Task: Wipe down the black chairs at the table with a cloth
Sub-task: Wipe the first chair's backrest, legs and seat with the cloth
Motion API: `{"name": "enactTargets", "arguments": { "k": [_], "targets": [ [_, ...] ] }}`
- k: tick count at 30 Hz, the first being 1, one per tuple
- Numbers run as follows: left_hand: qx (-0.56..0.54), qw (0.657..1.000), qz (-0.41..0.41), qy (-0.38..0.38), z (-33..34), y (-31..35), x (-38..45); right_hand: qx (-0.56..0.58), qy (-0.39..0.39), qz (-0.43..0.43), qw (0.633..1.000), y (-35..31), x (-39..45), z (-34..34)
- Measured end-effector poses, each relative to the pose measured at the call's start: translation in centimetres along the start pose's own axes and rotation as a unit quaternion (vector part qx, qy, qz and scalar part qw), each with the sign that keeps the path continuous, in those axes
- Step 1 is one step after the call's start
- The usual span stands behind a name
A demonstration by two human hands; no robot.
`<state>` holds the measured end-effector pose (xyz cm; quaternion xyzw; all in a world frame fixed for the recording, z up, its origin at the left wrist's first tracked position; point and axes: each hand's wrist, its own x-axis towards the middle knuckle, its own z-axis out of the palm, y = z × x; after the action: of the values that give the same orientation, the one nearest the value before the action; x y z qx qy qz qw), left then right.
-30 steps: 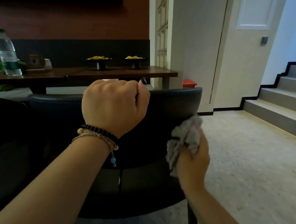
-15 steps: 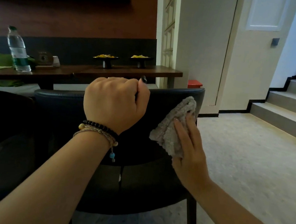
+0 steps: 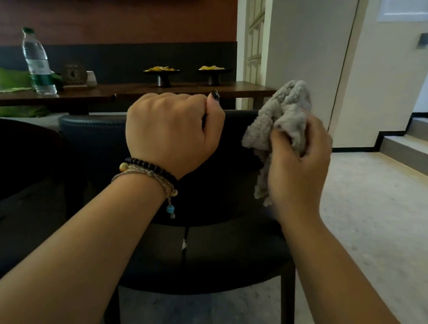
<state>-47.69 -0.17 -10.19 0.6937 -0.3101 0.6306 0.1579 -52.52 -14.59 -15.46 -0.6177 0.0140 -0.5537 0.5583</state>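
My right hand (image 3: 296, 168) has come up off the chair back since half a second ago: back then its fingers lay flat, pressing the cloth (image 3: 280, 121) against the upper right of the backrest, and now they've curled in and bunched the cloth into a wad. The cloth sits higher too, its top poking above the rim of the chair (image 3: 235, 148), with a loose tail hanging down past my palm. I can't tell whether that tail still touches the backrest.

My left hand (image 3: 171, 133) hasn't budged. It's in the same spot on the top edge of the backrest, knuckles toward me, fingers wrapped over the rim and out of my sight behind it, thumb laid along the top with its dark nail showing. Bracelets (image 3: 151, 173) ring that wrist.

So, fingers: right ones closed tight around the grey cloth, gripping it up at the chair's right corner; left ones clamped on the backrest, holding the chair.

Behind the chair, the long wooden table (image 3: 125, 93) carries a water bottle (image 3: 37, 64) on the left and two dark footed bowls (image 3: 162, 74) farther along. A second dark chair (image 3: 9, 166) sits at my left. Stairs (image 3: 426, 139) rise at the right.
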Motion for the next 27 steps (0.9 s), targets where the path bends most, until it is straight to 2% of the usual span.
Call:
{"name": "enactTargets", "arguments": {
  "k": [2, 5, 10, 13, 15, 17, 21, 27],
  "targets": [
    [-0.005, 1.000, -0.002, -0.003, -0.1, 0.0, 0.0, -0.026, 0.021, -0.002, 0.999, 0.0, -0.1, 0.2],
    [-0.001, 1.000, -0.008, -0.014, -0.1, 0.2, 0.0, -0.064, 0.042, -0.085, 0.993, 0.7, -2.2, 0.6],
    [-0.005, 1.000, -0.011, -0.020, -0.2, 0.2, 0.1, -0.133, -0.043, -0.213, 0.967, 2.7, -4.2, -0.2],
    [-0.008, 1.000, -0.010, -0.017, -0.1, 0.1, 0.1, -0.114, 0.002, -0.241, 0.964, 2.3, -1.4, -0.5],
    [-0.012, 1.000, -0.013, -0.023, -0.1, 0.1, 0.0, -0.122, 0.005, -0.241, 0.963, 2.3, -1.0, 0.0],
    [-0.010, 0.999, -0.015, -0.030, 0.0, 0.0, -0.1, -0.167, -0.031, -0.253, 0.952, 3.2, -2.4, 0.4],
    [0.004, 0.999, -0.017, -0.033, 0.2, 0.1, -0.2, -0.238, -0.113, -0.333, 0.906, 6.2, -4.0, -1.5],
    [-0.032, 0.997, 0.026, -0.068, -0.4, -0.7, -0.2, -0.220, -0.137, -0.341, 0.904, 5.3, -2.7, -2.5]
  ]
}}
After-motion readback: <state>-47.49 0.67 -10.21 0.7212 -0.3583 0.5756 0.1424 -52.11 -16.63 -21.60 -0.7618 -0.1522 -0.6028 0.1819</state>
